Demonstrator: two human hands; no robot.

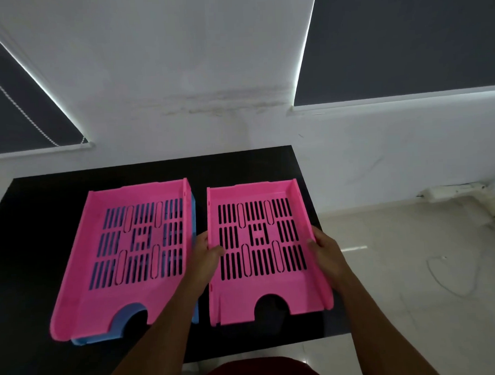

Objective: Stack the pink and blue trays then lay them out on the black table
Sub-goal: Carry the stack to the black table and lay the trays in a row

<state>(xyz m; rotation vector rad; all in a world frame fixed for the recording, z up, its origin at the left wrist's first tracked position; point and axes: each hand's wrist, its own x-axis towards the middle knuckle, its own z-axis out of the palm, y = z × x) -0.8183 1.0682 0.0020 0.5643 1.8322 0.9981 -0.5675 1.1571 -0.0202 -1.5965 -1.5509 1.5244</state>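
Nearest the camera, two bare forearms reach forward over the near edge of the black table (31, 253). The left hand (205, 253) grips the left wall of a pink tray (262, 287), thumb over the rim; the right hand (325, 247) grips the right wall likewise, so the hands are apart, one on each side. This tray sits on the right part of the table, black showing through its slots. Just beside it, on the left, a second pink tray (83, 279) sits stacked on a blue tray (192, 215), blue visible through the slots and at the edges. Beyond, a white wall (179, 77) with dark blinds (404, 38).
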